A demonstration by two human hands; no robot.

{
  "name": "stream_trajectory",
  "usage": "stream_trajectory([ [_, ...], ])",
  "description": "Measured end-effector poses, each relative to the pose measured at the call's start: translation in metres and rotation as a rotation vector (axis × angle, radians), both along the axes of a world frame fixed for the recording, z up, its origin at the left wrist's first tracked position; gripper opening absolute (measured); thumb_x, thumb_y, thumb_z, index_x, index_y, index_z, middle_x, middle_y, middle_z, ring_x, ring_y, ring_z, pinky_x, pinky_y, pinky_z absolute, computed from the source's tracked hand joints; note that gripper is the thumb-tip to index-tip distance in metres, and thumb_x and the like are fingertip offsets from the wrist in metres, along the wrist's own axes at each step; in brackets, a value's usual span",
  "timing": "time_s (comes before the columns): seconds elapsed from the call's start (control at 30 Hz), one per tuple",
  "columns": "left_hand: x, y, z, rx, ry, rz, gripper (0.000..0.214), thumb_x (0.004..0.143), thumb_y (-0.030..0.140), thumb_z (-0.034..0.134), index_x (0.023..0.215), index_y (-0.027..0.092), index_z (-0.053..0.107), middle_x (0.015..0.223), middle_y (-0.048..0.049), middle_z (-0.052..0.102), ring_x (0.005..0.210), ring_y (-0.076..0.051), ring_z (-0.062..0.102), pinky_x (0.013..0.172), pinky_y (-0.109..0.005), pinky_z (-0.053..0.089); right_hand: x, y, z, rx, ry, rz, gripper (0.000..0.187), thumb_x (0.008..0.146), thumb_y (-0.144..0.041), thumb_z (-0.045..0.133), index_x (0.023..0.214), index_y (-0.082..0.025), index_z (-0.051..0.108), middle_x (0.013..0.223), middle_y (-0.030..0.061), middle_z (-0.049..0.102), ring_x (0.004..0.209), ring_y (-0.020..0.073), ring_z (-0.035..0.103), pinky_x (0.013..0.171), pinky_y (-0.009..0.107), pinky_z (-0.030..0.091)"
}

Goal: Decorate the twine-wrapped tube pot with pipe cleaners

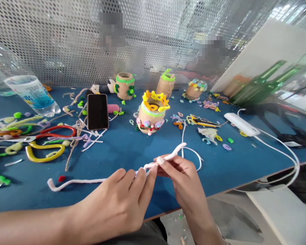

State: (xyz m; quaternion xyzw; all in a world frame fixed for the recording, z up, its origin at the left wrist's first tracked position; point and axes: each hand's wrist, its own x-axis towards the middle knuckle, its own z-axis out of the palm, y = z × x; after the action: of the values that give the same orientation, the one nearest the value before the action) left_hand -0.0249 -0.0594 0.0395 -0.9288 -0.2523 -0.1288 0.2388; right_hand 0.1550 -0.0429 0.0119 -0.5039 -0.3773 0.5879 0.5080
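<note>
A white pipe cleaner (89, 181) runs through both hands above the front of the blue table. My left hand (122, 197) is closed on its middle, and its bent end sticks out to the left. With thumb and fingers pinched, my right hand (181, 173) grips it close by, near a small bend, and the other end points up to the right. Beyond the hands stands a twine-wrapped jar (151, 117) with a yellow looped rim and small pink, red and white decorations. A small red piece (61, 178) lies beside the pipe cleaner's left part.
Red and yellow scissors (44, 149) lie left among pipe cleaner scraps, near a phone (98, 111) and a plastic bottle (32, 93). More decorated jars (124, 86) line the back. Right are a pair of yellow-handled pliers (202, 121), a white power strip (241, 124) with cable, and green bottles (257, 83).
</note>
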Motion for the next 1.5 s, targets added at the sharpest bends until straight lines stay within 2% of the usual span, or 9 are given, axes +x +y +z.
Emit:
stream_trajectory([
  [0.2,-0.003,-0.001,0.006,-0.046,0.009,0.025,0.036,0.086,0.009,0.041,0.119,0.004,0.055,0.077,-0.0059,0.064,0.060,-0.016,0.057,0.051,-0.030,0.034,0.003,0.000,0.000,0.077,-0.160,-0.049,0.021,0.071,-0.038,0.075,0.075,-0.017,0.071,0.076,0.0056,0.074,0.070,0.0182,0.069,0.068,0.028,0.055],
  [0.43,-0.006,0.002,0.011,-0.033,0.120,0.068,0.038,0.086,0.012,0.046,0.123,0.007,0.053,0.069,-0.0016,0.053,0.058,-0.015,0.050,0.050,-0.030,0.030,0.007,0.001,0.003,0.057,-0.134,-0.014,0.019,0.071,-0.036,0.075,0.074,-0.019,0.071,0.075,0.0047,0.074,0.071,0.0189,0.070,0.069,0.029,0.057],
  [0.7,-0.011,0.010,0.009,-0.068,0.162,0.057,0.044,0.088,0.013,0.044,0.131,0.012,0.046,0.070,-0.0010,0.048,0.061,-0.016,0.046,0.051,-0.030,0.028,0.011,0.001,0.005,0.004,-0.008,0.049,0.016,0.071,-0.035,0.076,0.075,-0.019,0.074,0.075,0.0042,0.075,0.069,0.0164,0.071,0.066,0.024,0.059],
  [0.93,-0.011,0.006,0.007,-0.121,0.120,-0.001,0.044,0.089,0.012,0.041,0.133,0.008,0.043,0.074,-0.0010,0.050,0.061,-0.014,0.045,0.052,-0.030,0.029,0.010,0.002,0.004,-0.004,0.025,-0.034,0.014,0.069,-0.033,0.079,0.075,-0.021,0.075,0.070,0.0031,0.075,0.065,0.0157,0.071,0.060,0.022,0.059],
  [1.13,-0.010,0.005,0.006,-0.149,0.110,-0.021,0.044,0.089,0.013,0.041,0.132,0.005,0.044,0.071,-0.0001,0.051,0.059,-0.013,0.044,0.053,-0.030,0.030,0.006,0.003,0.005,-0.011,0.027,-0.041,0.015,0.068,-0.032,0.079,0.074,-0.019,0.076,0.070,0.0048,0.075,0.065,0.0160,0.071,0.059,0.021,0.059],
  [1.33,-0.010,0.006,0.002,-0.093,0.112,-0.038,0.048,0.086,0.008,0.039,0.134,0.001,0.040,0.069,0.0001,0.051,0.057,-0.015,0.046,0.050,-0.031,0.029,0.008,0.000,0.006,-0.009,0.030,-0.037,0.015,0.069,-0.032,0.079,0.076,-0.019,0.076,0.067,0.0041,0.074,0.061,0.0139,0.071,0.057,0.018,0.058],
  [1.5,-0.011,0.007,0.001,-0.084,0.096,-0.037,0.048,0.087,0.008,0.037,0.134,0.002,0.040,0.068,0.0001,0.051,0.056,-0.015,0.046,0.049,-0.031,0.029,0.007,-0.002,0.010,-0.008,0.052,-0.037,0.015,0.068,-0.032,0.080,0.073,-0.019,0.076,0.065,0.0042,0.073,0.058,0.0131,0.069,0.054,0.017,0.057],
])
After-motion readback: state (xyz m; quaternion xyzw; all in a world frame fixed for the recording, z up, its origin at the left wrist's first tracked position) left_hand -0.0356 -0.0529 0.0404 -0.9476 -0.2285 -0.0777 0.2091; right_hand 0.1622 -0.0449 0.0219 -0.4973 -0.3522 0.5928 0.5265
